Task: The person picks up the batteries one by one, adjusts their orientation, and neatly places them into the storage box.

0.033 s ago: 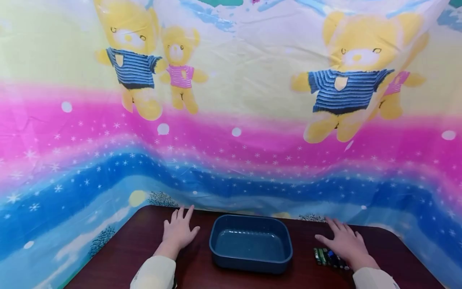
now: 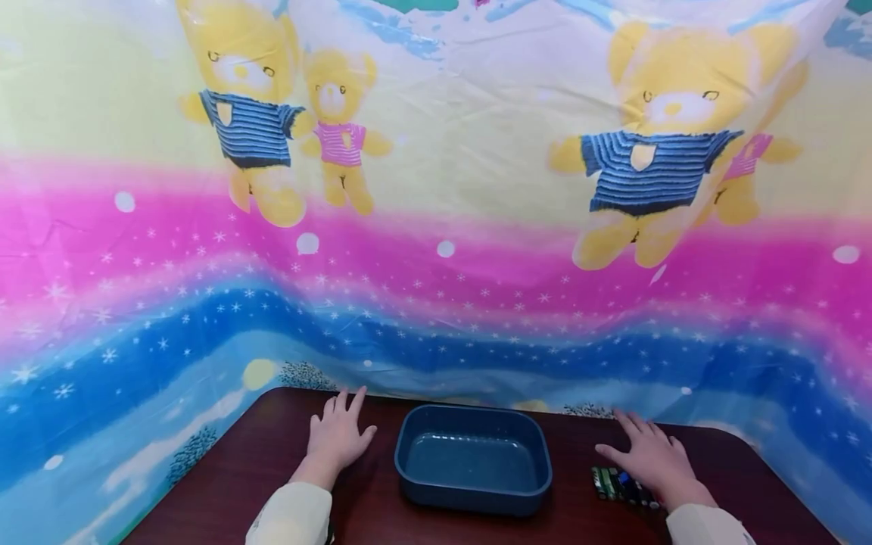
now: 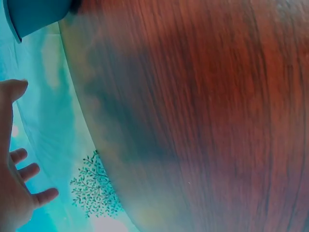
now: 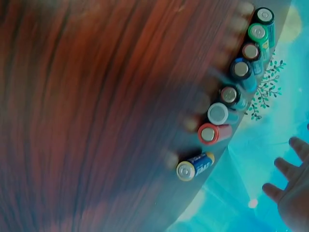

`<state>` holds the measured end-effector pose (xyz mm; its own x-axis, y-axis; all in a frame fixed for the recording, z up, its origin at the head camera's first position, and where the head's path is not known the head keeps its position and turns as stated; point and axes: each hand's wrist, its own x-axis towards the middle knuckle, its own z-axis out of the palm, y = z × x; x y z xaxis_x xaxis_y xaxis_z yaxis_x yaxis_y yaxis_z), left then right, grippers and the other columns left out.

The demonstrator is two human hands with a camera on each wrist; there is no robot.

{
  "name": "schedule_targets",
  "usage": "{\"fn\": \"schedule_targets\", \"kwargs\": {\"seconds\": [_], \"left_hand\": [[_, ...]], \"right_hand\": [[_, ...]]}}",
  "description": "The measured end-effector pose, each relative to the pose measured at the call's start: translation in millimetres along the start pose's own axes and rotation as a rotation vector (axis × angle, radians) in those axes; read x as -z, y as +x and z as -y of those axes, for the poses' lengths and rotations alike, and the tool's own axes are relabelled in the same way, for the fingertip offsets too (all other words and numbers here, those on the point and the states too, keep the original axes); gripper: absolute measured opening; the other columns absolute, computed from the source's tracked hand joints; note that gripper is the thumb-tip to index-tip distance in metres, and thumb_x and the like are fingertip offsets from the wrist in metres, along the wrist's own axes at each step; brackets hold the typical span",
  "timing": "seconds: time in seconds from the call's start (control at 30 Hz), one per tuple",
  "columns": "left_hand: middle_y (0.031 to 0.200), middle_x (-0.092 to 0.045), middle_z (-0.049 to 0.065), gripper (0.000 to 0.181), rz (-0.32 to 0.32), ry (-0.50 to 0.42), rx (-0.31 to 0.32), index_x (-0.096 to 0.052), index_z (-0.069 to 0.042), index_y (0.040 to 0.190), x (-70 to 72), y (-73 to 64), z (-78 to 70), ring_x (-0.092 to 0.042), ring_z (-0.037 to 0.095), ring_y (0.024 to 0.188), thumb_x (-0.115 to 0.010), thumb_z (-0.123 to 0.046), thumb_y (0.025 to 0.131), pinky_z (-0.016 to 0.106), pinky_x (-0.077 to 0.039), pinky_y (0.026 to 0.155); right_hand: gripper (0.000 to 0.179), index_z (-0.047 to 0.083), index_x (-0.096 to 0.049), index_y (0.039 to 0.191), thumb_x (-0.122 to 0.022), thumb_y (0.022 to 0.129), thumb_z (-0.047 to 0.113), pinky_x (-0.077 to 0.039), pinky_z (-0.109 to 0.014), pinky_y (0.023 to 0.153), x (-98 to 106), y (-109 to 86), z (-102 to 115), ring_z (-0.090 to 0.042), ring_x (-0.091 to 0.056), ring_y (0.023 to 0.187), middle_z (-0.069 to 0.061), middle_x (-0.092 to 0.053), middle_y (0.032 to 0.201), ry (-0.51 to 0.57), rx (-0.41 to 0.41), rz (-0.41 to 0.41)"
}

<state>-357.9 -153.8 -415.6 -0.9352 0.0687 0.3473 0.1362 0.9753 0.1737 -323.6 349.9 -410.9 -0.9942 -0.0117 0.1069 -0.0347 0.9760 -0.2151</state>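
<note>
My left hand (image 2: 337,437) hovers over the left part of the dark wooden table (image 2: 259,469), fingers spread and holding nothing. To its right stands a dark blue rectangular tub (image 2: 470,499), with nothing inside. Beyond the tub my right hand (image 2: 650,458) is held out over the table, fingers spread and palm down. Several batteries (image 2: 606,484) lie under and beside it, partly hidden by it in the head view. The right wrist view shows them in a row, ends toward the camera, with a blue-and-yellow battery (image 4: 195,166) set apart at one end.
A cloth (image 2: 443,303) printed with bears and snowflakes hangs behind the table and along its sides. In the left wrist view, a corner of the tub (image 3: 38,17) shows at the top left.
</note>
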Motion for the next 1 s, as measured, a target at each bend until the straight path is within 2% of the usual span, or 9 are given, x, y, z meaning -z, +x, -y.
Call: {"fn": "schedule_targets", "kwargs": {"seconds": [0.1,0.2,0.4,0.6,0.73,0.83,1.0], "left_hand": [[0.133,-0.043,0.022,0.067,-0.024,-0.006,-0.005,-0.037,-0.012,0.141,-0.2,2.7,-4.1,-0.041,0.040,0.118,-0.061,-0.039,0.085,0.060,-0.036,0.088],[0.126,-0.049,0.021,0.061,-0.018,-0.008,-0.014,-0.042,-0.009,0.138,-0.4,4.4,-8.2,-0.048,0.038,0.111,-0.060,-0.038,0.087,0.055,-0.041,0.086],[0.119,-0.055,0.017,0.050,0.006,-0.007,-0.048,-0.052,-0.009,0.130,-0.5,3.0,-12.6,-0.052,0.035,0.107,-0.060,-0.035,0.088,0.052,-0.044,0.083],[0.110,-0.062,0.015,0.038,-0.012,-0.061,-0.061,-0.062,-0.008,0.117,0.1,1.3,-15.8,-0.059,0.031,0.097,-0.059,-0.033,0.088,0.049,-0.049,0.077],[0.106,-0.064,0.012,0.035,0.000,-0.116,-0.046,-0.063,-0.007,0.115,-1.0,1.1,-17.3,-0.062,0.028,0.092,-0.059,-0.031,0.089,0.046,-0.051,0.074],[0.106,-0.065,0.011,0.034,0.019,-0.161,-0.021,-0.062,-0.008,0.115,-3.1,-0.4,-17.5,-0.062,0.028,0.092,-0.058,-0.030,0.090,0.047,-0.050,0.075],[0.106,-0.065,0.011,0.035,0.067,-0.289,0.028,-0.061,-0.008,0.118,-5.5,-2.2,-20.1,-0.061,0.029,0.094,-0.055,-0.031,0.092,0.048,-0.049,0.079]], "right_hand": [[0.100,0.004,-0.030,0.143,-0.038,0.076,0.079,-0.027,-0.071,0.083,2,-1.0,-1,-0.056,-0.032,0.117,-0.030,-0.033,0.138,-0.038,0.028,-0.019],[0.097,0.004,-0.036,0.140,-0.040,0.077,0.077,-0.034,-0.067,0.078,6,-2.5,-3,-0.054,-0.039,0.112,-0.031,-0.040,0.132,-0.024,0.037,-0.020],[0.094,0.001,-0.049,0.130,-0.044,0.075,0.076,-0.043,-0.058,0.070,14,-6.4,-8,-0.041,-0.057,0.092,-0.030,-0.051,0.121,0.052,-0.008,0.051],[0.089,0.001,-0.054,0.125,-0.049,0.074,0.074,-0.044,-0.056,0.069,20,-12.0,-21,-0.042,-0.056,0.096,-0.027,-0.055,0.117,0.082,-0.023,0.089],[0.084,0.000,-0.055,0.123,-0.054,0.075,0.069,-0.044,-0.056,0.070,22,-15.0,-34,-0.044,-0.055,0.097,-0.027,-0.056,0.115,0.095,-0.019,0.113],[0.078,-0.002,-0.055,0.122,-0.059,0.077,0.062,-0.044,-0.056,0.071,22,-15.5,-43,-0.044,-0.054,0.098,-0.027,-0.056,0.114,0.114,-0.016,0.150],[0.064,-0.005,-0.054,0.121,-0.069,0.079,0.042,-0.044,-0.055,0.074,21,-15.8,-57,-0.044,-0.054,0.099,-0.026,-0.057,0.111,0.166,-0.023,0.227]]}}
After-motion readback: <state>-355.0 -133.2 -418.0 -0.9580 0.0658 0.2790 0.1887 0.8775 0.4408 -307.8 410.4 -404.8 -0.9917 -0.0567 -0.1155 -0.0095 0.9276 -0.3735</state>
